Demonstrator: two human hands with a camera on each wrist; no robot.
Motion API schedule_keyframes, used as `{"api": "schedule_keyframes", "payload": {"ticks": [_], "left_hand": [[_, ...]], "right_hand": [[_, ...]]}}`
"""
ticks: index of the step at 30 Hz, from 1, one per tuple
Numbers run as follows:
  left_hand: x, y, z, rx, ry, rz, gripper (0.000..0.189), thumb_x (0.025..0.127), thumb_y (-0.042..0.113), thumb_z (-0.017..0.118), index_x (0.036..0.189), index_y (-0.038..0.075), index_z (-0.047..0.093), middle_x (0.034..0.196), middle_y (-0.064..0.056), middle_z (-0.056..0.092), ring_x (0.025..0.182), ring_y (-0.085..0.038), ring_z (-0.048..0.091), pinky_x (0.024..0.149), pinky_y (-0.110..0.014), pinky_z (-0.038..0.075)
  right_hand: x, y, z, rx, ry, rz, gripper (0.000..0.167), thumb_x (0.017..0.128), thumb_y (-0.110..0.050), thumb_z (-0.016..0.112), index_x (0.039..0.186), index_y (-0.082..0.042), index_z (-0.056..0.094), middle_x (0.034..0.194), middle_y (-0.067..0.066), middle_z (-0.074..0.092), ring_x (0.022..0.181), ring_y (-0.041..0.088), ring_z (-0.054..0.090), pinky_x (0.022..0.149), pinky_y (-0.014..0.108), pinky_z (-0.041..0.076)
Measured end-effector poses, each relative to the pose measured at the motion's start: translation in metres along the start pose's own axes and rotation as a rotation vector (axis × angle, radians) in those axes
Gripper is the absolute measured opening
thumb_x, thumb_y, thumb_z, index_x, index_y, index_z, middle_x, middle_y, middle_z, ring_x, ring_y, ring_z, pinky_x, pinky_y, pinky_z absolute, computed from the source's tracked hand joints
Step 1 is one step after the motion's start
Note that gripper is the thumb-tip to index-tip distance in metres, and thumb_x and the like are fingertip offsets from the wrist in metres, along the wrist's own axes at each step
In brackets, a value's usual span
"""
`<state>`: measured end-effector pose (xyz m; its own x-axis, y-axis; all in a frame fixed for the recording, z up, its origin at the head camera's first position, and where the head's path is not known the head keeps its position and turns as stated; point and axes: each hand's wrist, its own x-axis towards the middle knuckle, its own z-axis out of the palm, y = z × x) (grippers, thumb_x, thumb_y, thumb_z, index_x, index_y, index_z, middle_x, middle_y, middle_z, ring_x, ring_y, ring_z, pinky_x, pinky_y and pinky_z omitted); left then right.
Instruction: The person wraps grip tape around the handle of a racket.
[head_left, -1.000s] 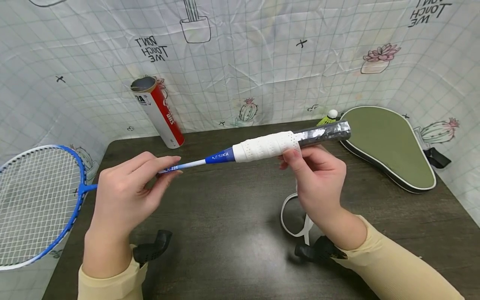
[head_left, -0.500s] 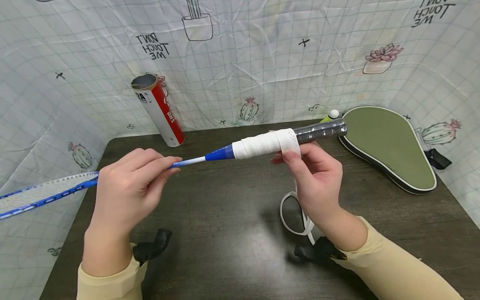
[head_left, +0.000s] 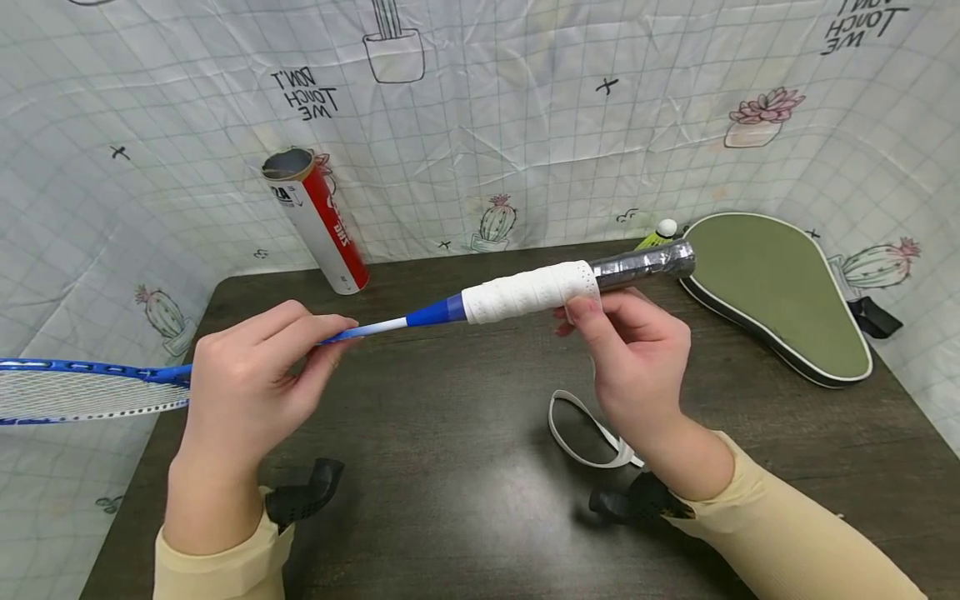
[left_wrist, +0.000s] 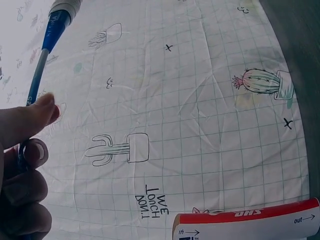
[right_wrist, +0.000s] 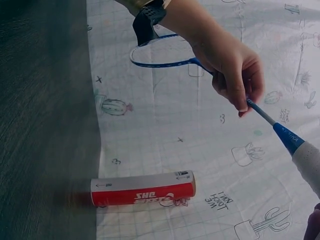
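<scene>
Held level above the table is a blue and white badminton racket [head_left: 438,311]. My left hand [head_left: 258,375] pinches its thin shaft between thumb and fingers; the left wrist view shows the thumb lying across the shaft [left_wrist: 36,80]. White perforated grip tape [head_left: 525,292] covers the handle from the blue cone to past its middle, and the dark butt end [head_left: 648,262] shows bare. At the tape's leading turn, my right hand [head_left: 637,358] pinches the strip against the handle. A loose tail of tape [head_left: 588,429] hangs in a loop below that hand.
A red and white shuttlecock tube [head_left: 318,225] stands at the back left. At the back right lie an olive racket cover [head_left: 776,292] and a yellow shuttlecock [head_left: 660,233]. Printed cloth [head_left: 450,150] surrounds the dark table [head_left: 435,467].
The racket has turned about its shaft, its head going from face-on to nearly edge-on. The hanging tape loop has shifted and changed shape. Both hands stay in nearly the same places.
</scene>
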<state>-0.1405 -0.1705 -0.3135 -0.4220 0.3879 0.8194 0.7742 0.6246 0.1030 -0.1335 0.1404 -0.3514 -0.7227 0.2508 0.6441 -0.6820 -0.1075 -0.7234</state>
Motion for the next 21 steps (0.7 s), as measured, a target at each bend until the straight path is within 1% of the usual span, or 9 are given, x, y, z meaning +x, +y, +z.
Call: {"api": "schedule_keyframes", "payload": {"ticks": [2, 5, 7, 10, 13, 17, 19, 21], "left_hand": [[0.0007, 0.0001, 0.0002, 0.009, 0.007, 0.006, 0.005, 0.084, 0.01, 0.08, 0.089, 0.011, 0.081, 0.067, 0.004, 0.062, 0.051, -0.005, 0.037, 0.048, -0.022, 0.026], [0.0015, 0.0002, 0.0003, 0.014, 0.006, 0.009, 0.006, 0.082, 0.01, 0.082, 0.088, 0.01, 0.08, 0.069, 0.003, 0.063, 0.052, -0.007, 0.042, 0.047, -0.023, 0.028], [0.0014, 0.0, -0.0002, 0.021, -0.005, 0.009, 0.006, 0.084, 0.011, 0.082, 0.089, 0.01, 0.081, 0.07, 0.002, 0.064, 0.052, -0.008, 0.044, 0.047, -0.024, 0.03], [0.0008, -0.0008, -0.0007, 0.026, -0.023, 0.014, 0.008, 0.09, 0.016, 0.078, 0.093, 0.01, 0.082, 0.07, 0.002, 0.063, 0.053, -0.008, 0.043, 0.048, -0.024, 0.029], [-0.0004, -0.0014, -0.0011, 0.026, -0.037, 0.023, 0.017, 0.097, 0.023, 0.072, 0.097, 0.01, 0.083, 0.069, 0.003, 0.062, 0.052, -0.007, 0.04, 0.047, -0.023, 0.028], [-0.0014, -0.0014, -0.0011, 0.031, -0.046, 0.031, 0.025, 0.102, 0.029, 0.065, 0.099, 0.011, 0.083, 0.066, 0.004, 0.059, 0.051, -0.005, 0.037, 0.046, -0.021, 0.025], [-0.0016, -0.0014, -0.0012, 0.038, -0.054, 0.033, 0.027, 0.103, 0.03, 0.064, 0.099, 0.011, 0.083, 0.065, 0.005, 0.057, 0.05, -0.003, 0.036, 0.046, -0.02, 0.024], [-0.0016, -0.0017, -0.0016, 0.039, -0.066, 0.031, 0.025, 0.101, 0.029, 0.065, 0.099, 0.011, 0.083, 0.065, 0.006, 0.056, 0.05, -0.003, 0.034, 0.046, -0.02, 0.024]], "right_hand": [[0.0, -0.0002, -0.0001, 0.01, -0.003, 0.007, 0.025, 0.092, 0.002, 0.072, 0.074, 0.017, 0.065, 0.072, 0.003, 0.072, 0.065, 0.015, 0.068, 0.065, 0.028, 0.057], [-0.0006, -0.0006, 0.0004, 0.05, -0.011, 0.017, 0.019, 0.093, 0.004, 0.07, 0.076, 0.014, 0.068, 0.075, 0.005, 0.071, 0.065, 0.017, 0.069, 0.066, 0.029, 0.058], [-0.0011, -0.0008, 0.0012, 0.098, -0.021, 0.017, 0.015, 0.092, 0.008, 0.066, 0.078, 0.014, 0.068, 0.078, 0.006, 0.07, 0.065, 0.019, 0.069, 0.067, 0.032, 0.059], [-0.0014, -0.0013, 0.0023, 0.133, -0.031, 0.004, 0.012, 0.091, 0.011, 0.062, 0.08, 0.016, 0.066, 0.081, 0.008, 0.068, 0.066, 0.022, 0.069, 0.067, 0.034, 0.059], [-0.0014, -0.0018, 0.0029, 0.123, -0.03, -0.004, 0.012, 0.091, 0.011, 0.062, 0.08, 0.014, 0.067, 0.081, 0.007, 0.066, 0.067, 0.022, 0.069, 0.068, 0.035, 0.06], [-0.0008, -0.0018, 0.0024, 0.082, -0.024, 0.004, 0.014, 0.092, 0.01, 0.063, 0.083, 0.006, 0.072, 0.083, 0.006, 0.07, 0.072, 0.021, 0.073, 0.074, 0.032, 0.059], [-0.0003, -0.0016, 0.0018, 0.073, -0.021, 0.014, 0.014, 0.092, 0.009, 0.062, 0.083, 0.005, 0.072, 0.083, 0.006, 0.073, 0.074, 0.02, 0.073, 0.076, 0.03, 0.059], [0.0003, -0.0012, 0.0017, 0.067, -0.018, 0.016, 0.014, 0.092, 0.01, 0.062, 0.08, 0.008, 0.069, 0.079, 0.005, 0.073, 0.072, 0.019, 0.072, 0.075, 0.029, 0.058]]}}
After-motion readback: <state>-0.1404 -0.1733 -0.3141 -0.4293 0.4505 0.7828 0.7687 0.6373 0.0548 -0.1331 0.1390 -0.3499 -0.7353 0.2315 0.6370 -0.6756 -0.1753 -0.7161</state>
